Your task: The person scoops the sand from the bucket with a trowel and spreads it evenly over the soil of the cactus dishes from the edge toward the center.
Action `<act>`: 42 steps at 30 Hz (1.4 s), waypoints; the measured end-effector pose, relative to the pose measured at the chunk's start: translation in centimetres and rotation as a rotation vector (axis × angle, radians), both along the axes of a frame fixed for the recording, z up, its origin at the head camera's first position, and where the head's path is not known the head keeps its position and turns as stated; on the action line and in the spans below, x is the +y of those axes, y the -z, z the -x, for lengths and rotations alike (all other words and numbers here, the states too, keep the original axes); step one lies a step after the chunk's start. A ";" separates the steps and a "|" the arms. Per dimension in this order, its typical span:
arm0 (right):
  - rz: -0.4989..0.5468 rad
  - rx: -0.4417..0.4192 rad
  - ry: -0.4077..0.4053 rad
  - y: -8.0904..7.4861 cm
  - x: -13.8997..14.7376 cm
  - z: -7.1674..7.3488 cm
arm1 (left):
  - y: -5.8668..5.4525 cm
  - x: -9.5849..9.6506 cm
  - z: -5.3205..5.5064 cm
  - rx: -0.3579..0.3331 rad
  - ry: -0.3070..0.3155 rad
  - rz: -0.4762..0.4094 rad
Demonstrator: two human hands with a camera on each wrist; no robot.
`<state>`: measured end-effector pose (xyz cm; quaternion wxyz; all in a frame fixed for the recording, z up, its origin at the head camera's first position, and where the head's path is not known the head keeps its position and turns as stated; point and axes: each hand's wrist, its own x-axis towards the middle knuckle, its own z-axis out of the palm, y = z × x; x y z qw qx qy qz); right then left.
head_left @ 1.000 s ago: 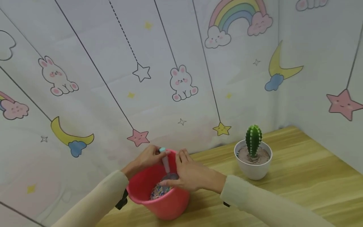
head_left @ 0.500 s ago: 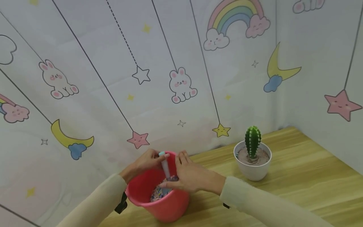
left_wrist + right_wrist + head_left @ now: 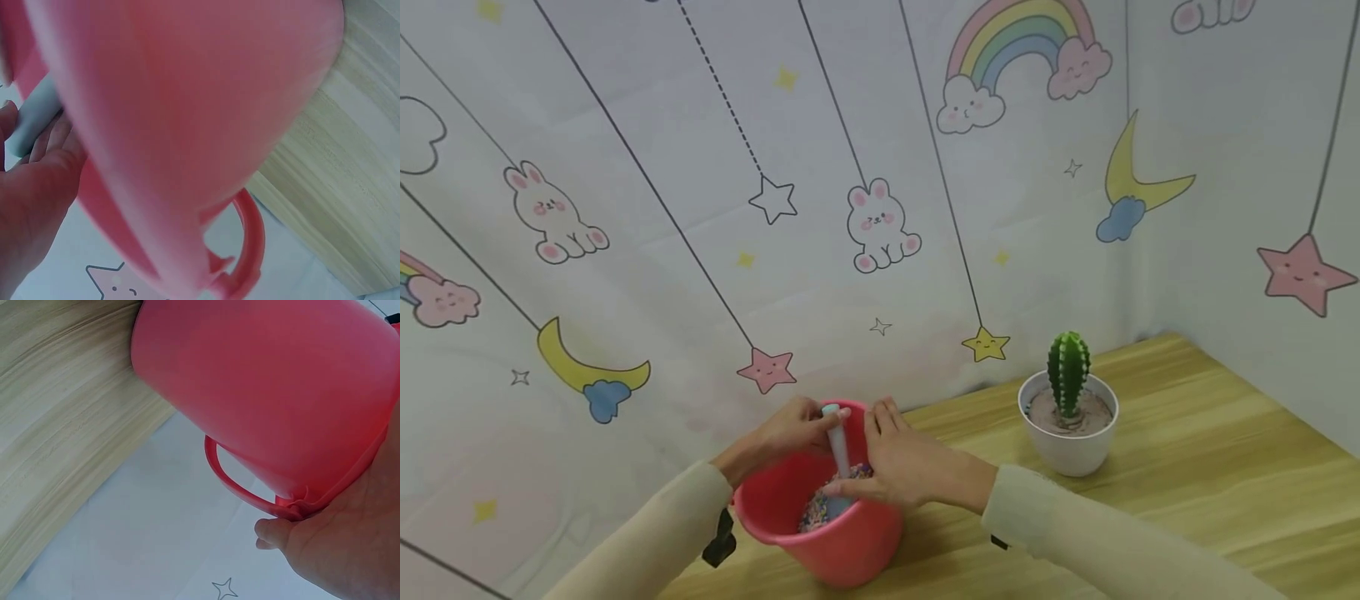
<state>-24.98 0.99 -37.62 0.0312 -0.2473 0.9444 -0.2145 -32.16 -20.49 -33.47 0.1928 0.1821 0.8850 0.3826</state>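
A pink bucket (image 3: 850, 546) stands on the wooden table, partly filled with small multicoloured bits (image 3: 815, 510). Thumb and fingers of my left hand (image 3: 790, 427) pinch the top of the pale handle of a small shovel (image 3: 838, 446). Its blue-grey blade dips among the bits and is partly hidden behind the right thumb. My right hand (image 3: 904, 462) rests across the bucket's right rim, fingers straight toward the far side, thumb reaching over the inside. In the left wrist view the shovel's handle (image 3: 39, 112) shows beyond the bucket wall.
A green cactus (image 3: 1069, 375) in a white pot (image 3: 1071, 450) stands to the right of the bucket. Behind the table (image 3: 1195, 467) hangs a white backdrop (image 3: 820, 292) printed with rabbits, stars and moons. The bucket's looped pink handle (image 3: 234, 487) hangs at its far side.
The shovel's blade has shifted toward the near side of the bucket and under the right thumb, the left hand moving slightly with it. The right hand stays on the rim.
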 end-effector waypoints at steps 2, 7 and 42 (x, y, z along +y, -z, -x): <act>-0.006 0.002 -0.004 0.1 -0.1 0.0 | 0.0 0.0 0.1 -0.003 0.008 0.001; -0.007 -0.006 -0.006 0.1 -0.2 0.0 | 0.0 -0.2 0.1 0.001 0.032 0.000; -0.037 -0.044 -0.086 -0.9 1.0 0.0 | -0.5 -3.8 1.4 -0.189 -0.142 -0.178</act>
